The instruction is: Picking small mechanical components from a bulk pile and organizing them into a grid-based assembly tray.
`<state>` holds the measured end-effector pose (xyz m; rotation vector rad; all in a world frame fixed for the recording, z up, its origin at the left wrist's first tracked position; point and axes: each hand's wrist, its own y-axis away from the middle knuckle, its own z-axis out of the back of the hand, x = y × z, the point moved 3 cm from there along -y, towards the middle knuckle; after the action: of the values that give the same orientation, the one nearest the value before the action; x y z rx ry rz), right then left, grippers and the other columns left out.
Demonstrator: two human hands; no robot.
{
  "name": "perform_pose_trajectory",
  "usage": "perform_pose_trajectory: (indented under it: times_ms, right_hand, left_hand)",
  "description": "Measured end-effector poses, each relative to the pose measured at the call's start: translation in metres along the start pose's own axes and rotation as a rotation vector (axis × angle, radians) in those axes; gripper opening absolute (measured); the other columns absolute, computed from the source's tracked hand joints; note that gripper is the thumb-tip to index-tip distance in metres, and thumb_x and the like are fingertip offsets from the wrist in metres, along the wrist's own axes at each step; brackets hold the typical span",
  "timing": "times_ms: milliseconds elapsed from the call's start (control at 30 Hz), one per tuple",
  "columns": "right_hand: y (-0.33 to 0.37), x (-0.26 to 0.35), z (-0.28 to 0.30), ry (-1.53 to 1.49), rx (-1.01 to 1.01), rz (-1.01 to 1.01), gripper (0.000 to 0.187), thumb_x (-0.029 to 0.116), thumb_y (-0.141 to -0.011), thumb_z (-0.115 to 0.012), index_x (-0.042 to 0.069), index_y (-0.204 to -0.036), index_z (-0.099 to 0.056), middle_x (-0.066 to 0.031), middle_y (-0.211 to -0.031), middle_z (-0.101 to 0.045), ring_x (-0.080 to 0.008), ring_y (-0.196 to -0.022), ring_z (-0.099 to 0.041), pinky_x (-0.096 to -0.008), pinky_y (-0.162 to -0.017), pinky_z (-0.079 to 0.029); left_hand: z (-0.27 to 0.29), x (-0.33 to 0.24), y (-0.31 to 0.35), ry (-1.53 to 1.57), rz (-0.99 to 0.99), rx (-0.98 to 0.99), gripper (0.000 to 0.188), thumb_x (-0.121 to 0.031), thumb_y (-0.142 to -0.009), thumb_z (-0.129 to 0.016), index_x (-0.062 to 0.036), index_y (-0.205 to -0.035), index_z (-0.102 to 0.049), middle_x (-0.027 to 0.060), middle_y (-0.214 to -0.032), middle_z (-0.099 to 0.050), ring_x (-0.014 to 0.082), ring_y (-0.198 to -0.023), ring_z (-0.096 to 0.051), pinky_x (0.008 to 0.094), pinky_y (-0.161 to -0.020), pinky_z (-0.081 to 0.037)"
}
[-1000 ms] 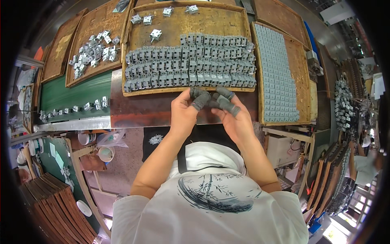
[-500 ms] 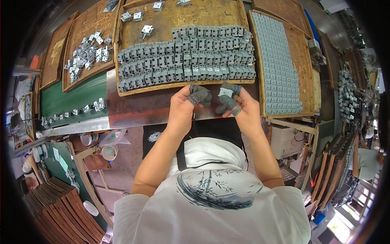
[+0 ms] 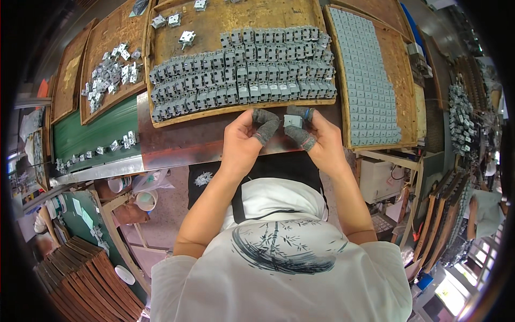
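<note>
Between the grey-covered fingertips of my right hand is a small light-grey square part, held over the front of the bench. Just to its left, my left hand has its thumb and forefinger, also in grey fabric covers, brought together. Whatever they pinch, if anything, is hidden. A narrow gap separates the left fingertips from the part. Beyond both hands, a wooden tray bears packed rows of grey boxy metal and plastic assemblies.
At right, another wooden tray carries tightly laid grey square pieces. Loose metal brackets lie heaped on a board at left. Several more stand along the green surface. Stacked boards and a white bucket are lower left.
My left fingertips have come closer to the grey part and pressed together. In my right fingers the part has shifted slightly left and turned more upright. The whole view has moved a little.
</note>
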<state>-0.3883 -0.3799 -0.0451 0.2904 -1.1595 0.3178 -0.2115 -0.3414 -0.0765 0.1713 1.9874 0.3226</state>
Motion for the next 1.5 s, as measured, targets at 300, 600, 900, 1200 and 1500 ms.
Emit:
perform_pose_trajectory:
  times_ms: [300, 600, 900, 1200, 1500]
  right_hand:
    - [-0.001, -0.002, 0.001, -0.022, -0.014, 0.044, 0.030, 0.018, -0.088, -0.071, -0.002, -0.108, -0.061, -0.0119, -0.094, -0.066, -0.0174, -0.084, -0.065, -0.0305, -0.074, -0.054]
    - [0.001, -0.001, 0.003, 0.024, -0.011, 0.074, 0.039, 0.013, -0.087, -0.073, -0.003, -0.120, -0.061, -0.0050, -0.098, -0.067, -0.0093, -0.084, -0.061, -0.0255, -0.071, -0.053]
    - [0.001, -0.004, 0.004, 0.108, -0.019, 0.125, 0.037, 0.011, -0.085, -0.073, -0.003, -0.118, -0.062, -0.0055, -0.093, -0.066, -0.0094, -0.080, -0.060, -0.0249, -0.065, -0.051]
    - [0.002, -0.004, 0.006, 0.117, -0.032, 0.125, 0.035, 0.009, -0.085, -0.073, -0.003, -0.116, -0.063, -0.0067, -0.094, -0.066, -0.0103, -0.078, -0.061, -0.0259, -0.064, -0.052]
    - [0.002, -0.003, 0.014, 0.213, 0.012, 0.139, 0.033, 0.011, -0.085, -0.073, -0.003, -0.113, -0.063, -0.0088, -0.092, -0.066, -0.0127, -0.074, -0.064, -0.0268, -0.059, -0.053]
  left_hand:
    - [-0.006, -0.009, 0.004, -0.311, -0.221, 0.023, 0.017, 0.005, -0.081, -0.064, 0.0024, -0.098, -0.064, 0.0071, -0.092, -0.066, 0.0141, -0.084, -0.061, 0.0275, -0.078, -0.050]
    - [-0.012, -0.019, 0.007, -0.563, -0.377, 0.026, 0.022, 0.004, -0.074, -0.063, 0.0017, -0.096, -0.063, 0.0130, -0.087, -0.061, 0.0282, -0.080, -0.062, 0.0338, -0.073, -0.050]
    - [-0.012, -0.019, 0.006, -0.724, -0.520, 0.026, 0.022, 0.002, -0.071, -0.064, 0.0002, -0.093, -0.060, 0.0143, -0.085, -0.058, 0.0349, -0.081, -0.057, 0.0393, -0.071, -0.047]
    - [-0.015, -0.026, 0.006, -1.038, -0.707, 0.037, 0.020, 0.005, -0.073, -0.066, 0.0004, -0.092, -0.062, 0.0138, -0.086, -0.059, 0.0317, -0.079, -0.058, 0.0378, -0.070, -0.048]
    - [-0.027, -0.042, 0.003, -1.082, -1.009, 0.114, 0.023, 0.004, -0.061, -0.064, 0.0024, -0.082, -0.055, 0.0170, -0.080, -0.053, 0.0379, -0.074, -0.051, 0.0430, -0.065, -0.043]
